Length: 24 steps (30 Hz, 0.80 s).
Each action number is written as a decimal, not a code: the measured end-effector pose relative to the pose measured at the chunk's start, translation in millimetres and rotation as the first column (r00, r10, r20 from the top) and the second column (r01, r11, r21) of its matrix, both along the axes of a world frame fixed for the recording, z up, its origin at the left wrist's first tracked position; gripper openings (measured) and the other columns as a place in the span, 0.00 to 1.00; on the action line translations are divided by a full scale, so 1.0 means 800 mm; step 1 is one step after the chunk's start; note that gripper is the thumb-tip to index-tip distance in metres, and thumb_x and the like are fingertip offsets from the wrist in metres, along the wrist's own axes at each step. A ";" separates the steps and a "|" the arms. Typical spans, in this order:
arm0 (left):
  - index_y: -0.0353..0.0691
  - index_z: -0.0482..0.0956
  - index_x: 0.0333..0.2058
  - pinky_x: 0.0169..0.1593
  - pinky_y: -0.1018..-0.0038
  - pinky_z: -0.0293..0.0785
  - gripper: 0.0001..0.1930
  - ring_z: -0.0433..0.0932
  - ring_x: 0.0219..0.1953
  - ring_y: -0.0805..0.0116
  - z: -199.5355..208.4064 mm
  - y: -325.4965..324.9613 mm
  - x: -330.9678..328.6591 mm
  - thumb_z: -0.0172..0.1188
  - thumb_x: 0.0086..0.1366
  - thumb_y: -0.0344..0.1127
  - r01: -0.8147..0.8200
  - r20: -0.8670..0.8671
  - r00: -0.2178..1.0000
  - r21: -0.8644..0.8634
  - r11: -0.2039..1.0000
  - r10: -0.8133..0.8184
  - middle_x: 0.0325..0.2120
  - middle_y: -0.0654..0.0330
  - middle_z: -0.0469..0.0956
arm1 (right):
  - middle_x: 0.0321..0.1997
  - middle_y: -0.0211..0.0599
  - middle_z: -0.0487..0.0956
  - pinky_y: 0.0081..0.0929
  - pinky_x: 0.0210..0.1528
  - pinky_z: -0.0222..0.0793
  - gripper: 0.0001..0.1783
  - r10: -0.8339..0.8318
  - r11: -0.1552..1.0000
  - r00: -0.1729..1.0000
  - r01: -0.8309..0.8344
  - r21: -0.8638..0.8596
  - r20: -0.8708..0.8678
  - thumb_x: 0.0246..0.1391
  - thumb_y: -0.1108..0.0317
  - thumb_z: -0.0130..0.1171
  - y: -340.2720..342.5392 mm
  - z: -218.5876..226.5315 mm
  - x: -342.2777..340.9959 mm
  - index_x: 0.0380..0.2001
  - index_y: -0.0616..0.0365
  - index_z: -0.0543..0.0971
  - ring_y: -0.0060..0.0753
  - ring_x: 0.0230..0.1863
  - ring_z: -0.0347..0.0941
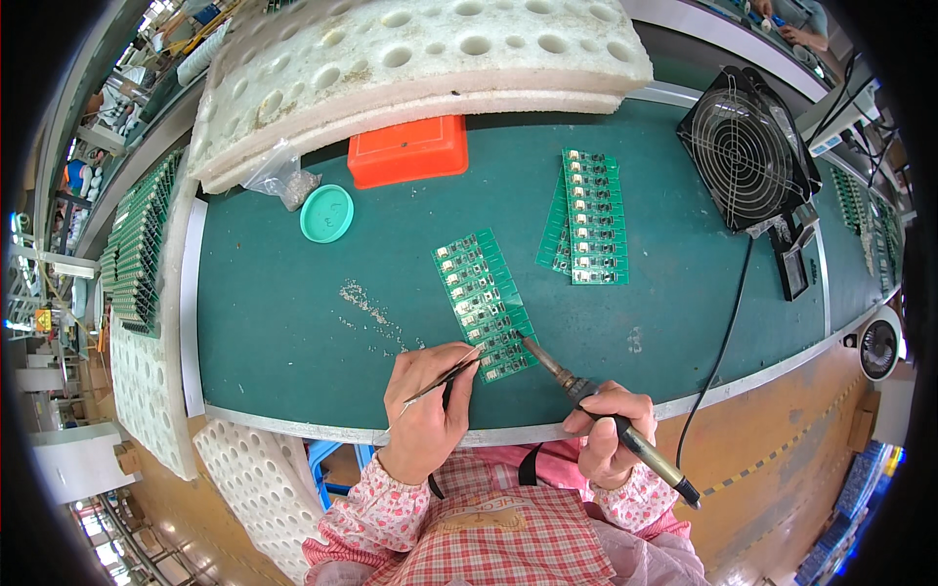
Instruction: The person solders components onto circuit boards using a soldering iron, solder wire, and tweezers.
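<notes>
A green surface (264,322) with a pale metal edge spreads in front of the hands, and the brown floor (752,459) shows beyond it to the right. At the far side, well ahead of the hands, lies a thick white foam block (420,61) dotted with round holes.

The left hand (428,398) is closed in a pinch on dark tweezers (442,379), whose points reach the near left edge of a green circuit board panel (482,301). This panel lies flat and slightly slanted just ahead of the hands, its rows of small parts facing up. The right hand (613,432) curls its fingers around the handle of a soldering iron (637,447), the tip at the panel's near right side; whether it touches cannot be told.

Farther ahead of the right hand, more green panels (597,220) lie overlapping. Beyond them to the right stands a black fan (741,146) with a wire guard, and a black cable (720,361) runs down to the right of that hand.

Ahead of the left hand and a little leftward, tiny pale pieces (363,303) are scattered. Beyond these are a turquoise lid (326,214), a clear plastic bag (281,178) and a red-orange box (408,152). Well to the left of the hands, many green boards (142,259) stand in a row.
</notes>
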<state>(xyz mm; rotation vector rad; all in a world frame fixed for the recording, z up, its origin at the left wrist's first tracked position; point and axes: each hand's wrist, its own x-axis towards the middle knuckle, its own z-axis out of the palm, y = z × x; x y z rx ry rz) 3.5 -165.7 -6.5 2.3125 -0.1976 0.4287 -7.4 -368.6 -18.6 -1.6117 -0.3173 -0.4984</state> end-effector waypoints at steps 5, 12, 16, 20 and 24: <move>0.36 0.82 0.39 0.42 0.68 0.73 0.11 0.79 0.36 0.58 0.000 0.001 0.000 0.67 0.57 0.21 0.006 0.004 1.000 0.002 1.000 -0.006 0.37 0.58 0.83 | 0.17 0.33 0.78 0.25 0.22 0.72 0.12 0.033 0.999 0.999 -0.034 0.026 0.035 0.64 0.64 0.57 0.004 0.003 0.003 0.35 0.65 0.78 0.27 0.17 0.76; 0.35 0.82 0.38 0.42 0.68 0.74 0.09 0.80 0.39 0.57 0.002 0.000 0.000 0.64 0.58 0.19 0.008 -0.015 1.000 -0.014 1.000 -0.008 0.37 0.56 0.83 | 0.17 0.34 0.79 0.26 0.22 0.71 0.11 0.081 0.985 0.996 -0.086 0.146 0.043 0.64 0.66 0.55 0.013 -0.003 0.007 0.35 0.64 0.77 0.28 0.17 0.75; 0.35 0.82 0.39 0.43 0.68 0.74 0.10 0.80 0.39 0.57 0.004 -0.001 0.000 0.64 0.58 0.19 0.007 -0.023 1.000 -0.018 1.000 -0.008 0.38 0.56 0.83 | 0.19 0.35 0.80 0.27 0.21 0.70 0.11 0.109 0.975 0.989 -0.126 0.186 0.102 0.64 0.66 0.55 0.015 -0.006 0.009 0.35 0.64 0.76 0.28 0.16 0.74; 0.36 0.82 0.40 0.43 0.68 0.74 0.11 0.80 0.39 0.57 0.005 0.000 0.001 0.64 0.58 0.19 0.006 -0.028 1.000 -0.022 1.000 -0.007 0.38 0.56 0.83 | 0.19 0.35 0.80 0.28 0.21 0.70 0.11 0.126 0.976 0.987 -0.141 0.163 0.100 0.65 0.65 0.55 0.012 -0.005 0.009 0.35 0.64 0.76 0.29 0.15 0.73; 0.36 0.82 0.40 0.43 0.68 0.74 0.11 0.80 0.39 0.57 0.004 0.000 0.000 0.64 0.58 0.19 0.003 -0.028 1.000 -0.015 1.000 -0.004 0.38 0.56 0.83 | 0.19 0.35 0.80 0.29 0.21 0.70 0.11 0.108 0.981 0.992 -0.117 0.156 0.067 0.64 0.65 0.55 0.013 -0.002 0.009 0.34 0.63 0.76 0.29 0.15 0.73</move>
